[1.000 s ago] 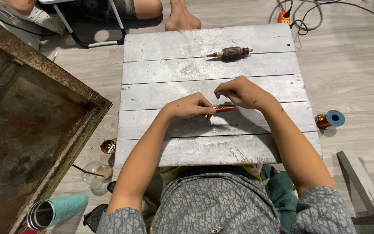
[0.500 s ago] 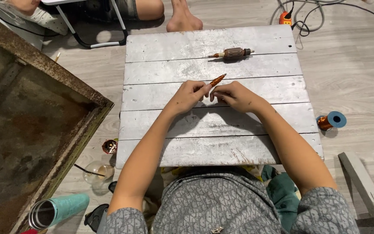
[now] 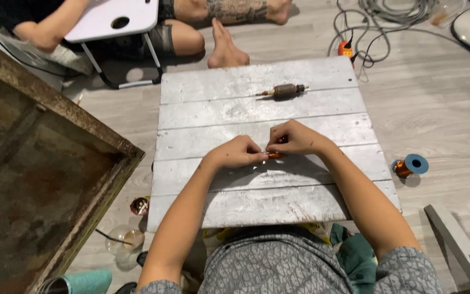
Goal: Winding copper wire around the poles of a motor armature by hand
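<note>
A small copper-coloured piece (image 3: 276,155) is being pinched between the two hands at the middle of the grey plank tabletop (image 3: 208,179). The left hand (image 3: 236,153) and the right hand (image 3: 295,138) are being held together, fingertips meeting over the piece, each closed on one end of it. Its long axis is lying roughly left to right, along the planks, so that one end is being offered to each hand; neither hand is nearer, though the right hand is being kept slightly farther up the tabletop than the left.

Most of the piece is being covered by the fingers: only a short orange stretch is showing between the hands, and its full length, its shape and its ends cannot be made out. Whether it is resting on the planks or being lifted just above them cannot be told either.

Well apart, near the far edge of the tabletop, a brown wound armature on a thin shaft (image 3: 284,91) is lying, also left to right, untouched. On the floor to the right a spool of copper wire with a blue flange (image 3: 410,165) is lying. Another person's bare foot (image 3: 225,49) is being rested just beyond the far edge.
</note>
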